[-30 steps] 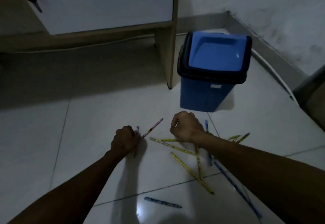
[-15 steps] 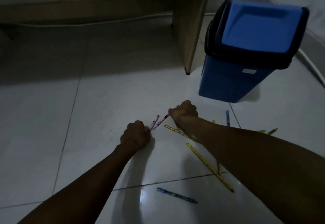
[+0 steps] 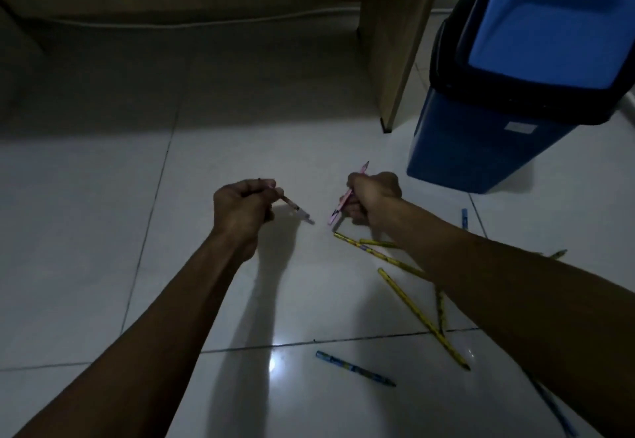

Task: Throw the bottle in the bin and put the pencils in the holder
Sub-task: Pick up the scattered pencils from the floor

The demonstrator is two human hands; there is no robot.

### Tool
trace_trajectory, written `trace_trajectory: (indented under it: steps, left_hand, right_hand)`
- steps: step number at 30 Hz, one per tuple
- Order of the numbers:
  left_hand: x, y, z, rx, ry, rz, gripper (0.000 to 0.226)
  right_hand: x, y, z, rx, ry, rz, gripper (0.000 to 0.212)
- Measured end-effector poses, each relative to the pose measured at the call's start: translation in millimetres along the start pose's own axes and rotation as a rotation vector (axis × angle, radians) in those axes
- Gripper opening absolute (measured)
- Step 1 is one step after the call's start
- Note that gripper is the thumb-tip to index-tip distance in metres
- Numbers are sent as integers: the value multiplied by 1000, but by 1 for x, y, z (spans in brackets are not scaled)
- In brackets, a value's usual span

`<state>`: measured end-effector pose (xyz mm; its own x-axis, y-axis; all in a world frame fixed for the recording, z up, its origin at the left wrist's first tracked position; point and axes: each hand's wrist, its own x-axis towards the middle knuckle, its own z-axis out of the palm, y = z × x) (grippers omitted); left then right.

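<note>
My left hand [image 3: 242, 209] is closed around a pink pencil [image 3: 297, 210] whose end sticks out to the right, lifted off the floor. My right hand [image 3: 372, 198] grips another pink pencil [image 3: 347, 197], its tip pointing up toward the bin. Several yellow pencils [image 3: 421, 315] lie crossed on the white floor under my right forearm. A blue pencil [image 3: 355, 368] lies near the bottom, and another blue pencil [image 3: 464, 216] shows right of my right arm. The blue bin [image 3: 508, 94] with a black rim and swing lid stands at the upper right. No bottle or holder is in view.
A wooden desk panel [image 3: 395, 42] reaches the floor just left of the bin. A white cable [image 3: 206, 23] runs along the dark space under the desk. The tiled floor [image 3: 86, 231] stretches to the left.
Both hands have risen off the floor and moved apart, each carrying a pink pencil. The view has shifted closer and left, so the bin sits further right.
</note>
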<state>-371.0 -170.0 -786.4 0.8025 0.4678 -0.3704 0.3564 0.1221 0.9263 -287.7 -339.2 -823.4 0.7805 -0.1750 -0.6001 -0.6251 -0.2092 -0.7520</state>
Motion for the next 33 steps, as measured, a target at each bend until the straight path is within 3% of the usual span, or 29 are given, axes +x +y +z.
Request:
trace_trajectory:
  steps: [3, 6, 14, 21, 26, 28, 31, 33]
  left_hand:
    - [1, 2, 12, -44, -46, 17, 13]
    - [-3, -3, 33, 4, -109, 27, 17]
    - [-42, -13, 106, 179, -448, 2, 21]
    - [-69, -19, 152, 228, -503, 27, 22]
    - [-79, -33, 170, 378, -626, 140, 28]
    - [-82, -42, 169, 505, -726, 241, 28]
    - [-82, -65, 157, 987, -923, 448, 13]
    - [-85, -77, 145, 1258, -1004, 538, 22]
  right_hand:
    - [-3, -4, -20, 199, -46, 27, 17]
    - [-11, 5, -43, 212, -55, 42, 14]
    - [-46, 48, -85, 331, -238, -25, 16]
    - [-52, 72, -115, 441, -219, 68, 38]
    - [-55, 85, -147, 496, -176, 130, 33]
    - [-55, 93, -160, 504, -155, 141, 40]
    - [-57, 105, -178, 555, -89, 145, 47]
    - [-59, 112, -187, 577, -44, 166, 47]
